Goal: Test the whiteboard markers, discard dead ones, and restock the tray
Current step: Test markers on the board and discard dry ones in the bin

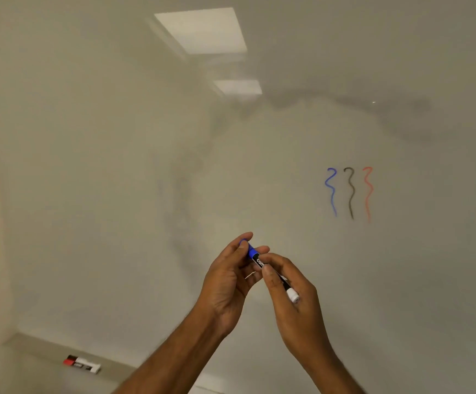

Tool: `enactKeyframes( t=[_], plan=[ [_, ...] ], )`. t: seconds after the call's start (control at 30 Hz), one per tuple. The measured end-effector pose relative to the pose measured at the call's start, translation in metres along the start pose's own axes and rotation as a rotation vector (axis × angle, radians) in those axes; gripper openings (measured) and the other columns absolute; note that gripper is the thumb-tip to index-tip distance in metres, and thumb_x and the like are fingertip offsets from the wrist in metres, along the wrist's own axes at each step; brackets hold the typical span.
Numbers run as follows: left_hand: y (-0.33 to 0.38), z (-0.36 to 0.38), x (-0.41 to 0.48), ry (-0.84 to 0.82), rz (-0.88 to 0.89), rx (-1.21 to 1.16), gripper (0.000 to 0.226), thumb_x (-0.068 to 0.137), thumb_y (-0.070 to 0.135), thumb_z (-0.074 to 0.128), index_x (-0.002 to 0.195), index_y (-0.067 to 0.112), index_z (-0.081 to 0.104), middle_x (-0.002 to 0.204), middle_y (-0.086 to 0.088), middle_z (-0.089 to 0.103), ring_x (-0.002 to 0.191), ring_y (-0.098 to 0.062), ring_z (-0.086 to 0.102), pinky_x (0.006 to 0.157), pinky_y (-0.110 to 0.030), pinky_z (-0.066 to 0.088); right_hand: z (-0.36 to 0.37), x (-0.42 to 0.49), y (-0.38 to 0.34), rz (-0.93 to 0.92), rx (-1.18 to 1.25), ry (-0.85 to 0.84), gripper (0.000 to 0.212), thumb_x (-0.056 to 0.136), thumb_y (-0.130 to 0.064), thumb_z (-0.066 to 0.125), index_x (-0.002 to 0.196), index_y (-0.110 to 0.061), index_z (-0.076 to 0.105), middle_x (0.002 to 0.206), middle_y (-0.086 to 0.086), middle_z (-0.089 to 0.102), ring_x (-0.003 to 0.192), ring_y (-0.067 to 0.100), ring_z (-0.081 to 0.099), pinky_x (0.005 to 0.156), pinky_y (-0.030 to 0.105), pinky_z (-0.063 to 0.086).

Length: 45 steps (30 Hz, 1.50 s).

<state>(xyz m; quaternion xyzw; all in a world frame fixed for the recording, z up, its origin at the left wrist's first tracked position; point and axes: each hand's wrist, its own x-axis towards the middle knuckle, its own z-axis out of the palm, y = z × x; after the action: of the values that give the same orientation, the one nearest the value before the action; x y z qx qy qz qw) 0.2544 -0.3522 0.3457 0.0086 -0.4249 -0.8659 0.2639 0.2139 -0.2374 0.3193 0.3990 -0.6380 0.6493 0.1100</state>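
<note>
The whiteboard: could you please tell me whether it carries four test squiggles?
No, the whiteboard shows only three: a blue squiggle, a black squiggle and a red squiggle.

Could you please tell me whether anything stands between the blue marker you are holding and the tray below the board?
Nothing visible does. The left hand and right hand hold the blue marker before the whiteboard; the tray sits lower left, bearing a red marker, with bare ledge beside it.
</note>
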Motion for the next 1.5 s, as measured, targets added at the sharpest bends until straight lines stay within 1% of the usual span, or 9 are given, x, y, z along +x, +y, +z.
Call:
enactKeyframes(
  t=[0.27,0.5,0.67,0.8,0.9,1.07,1.27,1.37,1.5],
  plan=[
    [0.035,-0.081,0.003,0.16,0.025,-0.025,0.023,0.101,0.021,0.059,0.118,0.012,0.072,0.092,-0.012,0.075,0.087,-0.023,0.073,0.082,-0.039,0.06,0.1,-0.002,0.013,0.029,-0.033,-0.025,0.039,0.091,-0.043,0.051,0.123,-0.026,0.065,0.12,-0.01,0.067,0.111,0.002,0.062,0.087,0.009,0.05],
    [0.065,-0.164,0.022,0.274,0.057,0.014,0.021,0.102,0.02,0.057,0.113,0.014,0.074,0.08,-0.005,0.073,0.077,-0.017,0.071,0.077,-0.035,0.06,0.187,0.003,0.031,0.096,0.05,-0.056,0.023,0.099,-0.022,0.054,0.118,-0.023,0.068,0.115,-0.008,0.071,0.108,0.003,0.065,0.089,0.012,0.052],
    [0.069,-0.218,0.039,0.346,0.041,0.029,0.02,0.101,0.021,0.059,0.114,0.015,0.074,0.08,-0.003,0.071,0.077,-0.017,0.068,0.078,-0.034,0.06,0.238,0.008,0.052,0.16,0.093,-0.083,0.02,0.101,-0.02,0.054,0.112,-0.025,0.07,0.106,-0.014,0.073,0.103,0.001,0.066,0.083,0.009,0.051],
    [0.06,-0.257,0.052,0.427,0.005,0.054,0.02,0.101,0.021,0.06,0.115,0.016,0.074,0.083,-0.006,0.069,0.076,-0.018,0.067,0.078,-0.035,0.061,0.264,0.013,0.082,0.228,0.117,-0.153,0.017,0.099,-0.023,0.056,0.103,-0.036,0.067,0.094,-0.031,0.069,0.096,-0.007,0.065,0.074,0.005,0.05],
    [0.047,-0.282,0.056,0.51,0.001,0.121,0.021,0.101,0.022,0.06,0.116,0.016,0.073,0.088,-0.008,0.072,0.08,-0.02,0.07,0.078,-0.034,0.062,0.273,0.01,0.109,0.247,0.113,-0.179,0.012,0.095,-0.027,0.062,0.104,-0.031,0.069,0.096,-0.026,0.071,0.095,-0.003,0.067,0.077,0.009,0.053],
    [0.031,-0.325,0.068,0.661,0.052,0.292,0.019,0.102,0.02,0.059,0.119,0.017,0.067,0.094,-0.015,0.078,0.09,-0.027,0.077,0.086,-0.038,0.062,0.286,0.0,0.171,0.16,-0.107,-0.327,0.016,0.089,-0.028,0.071,0.103,-0.035,0.067,0.09,-0.027,0.069,0.091,-0.002,0.066,0.074,0.011,0.054],
    [0.01,-0.391,0.075,0.849,0.044,0.49,0.018,0.101,0.017,0.06,0.117,0.018,0.068,0.09,-0.008,0.079,0.085,-0.021,0.077,0.077,-0.03,0.061,0.33,-0.016,0.235,0.003,-0.422,-0.463,0.024,0.087,-0.026,0.075,0.11,-0.023,0.071,0.094,-0.013,0.071,0.075,0.007,0.062,0.069,0.011,0.049],
    [0.008,-0.433,0.08,0.877,0.01,0.582,0.018,0.103,0.02,0.056,0.118,0.019,0.067,0.091,-0.005,0.079,0.083,-0.018,0.077,0.07,-0.024,0.059,0.363,-0.021,0.258,0.009,-0.465,-0.466,0.023,0.086,-0.024,0.075,0.109,-0.022,0.071,0.092,-0.01,0.072,0.073,0.009,0.059,0.067,0.015,0.048],
    [0.012,-0.498,0.086,0.868,-0.029,0.764,0.027,0.106,0.024,0.049,0.125,0.016,0.066,0.098,-0.002,0.076,0.088,-0.017,0.074,0.083,-0.033,0.062,0.414,-0.021,0.288,0.127,-0.467,-0.464,0.018,0.093,-0.025,0.068,0.111,-0.022,0.069,0.097,-0.009,0.071,0.08,0.014,0.064,0.071,0.026,0.058]
  ],
)
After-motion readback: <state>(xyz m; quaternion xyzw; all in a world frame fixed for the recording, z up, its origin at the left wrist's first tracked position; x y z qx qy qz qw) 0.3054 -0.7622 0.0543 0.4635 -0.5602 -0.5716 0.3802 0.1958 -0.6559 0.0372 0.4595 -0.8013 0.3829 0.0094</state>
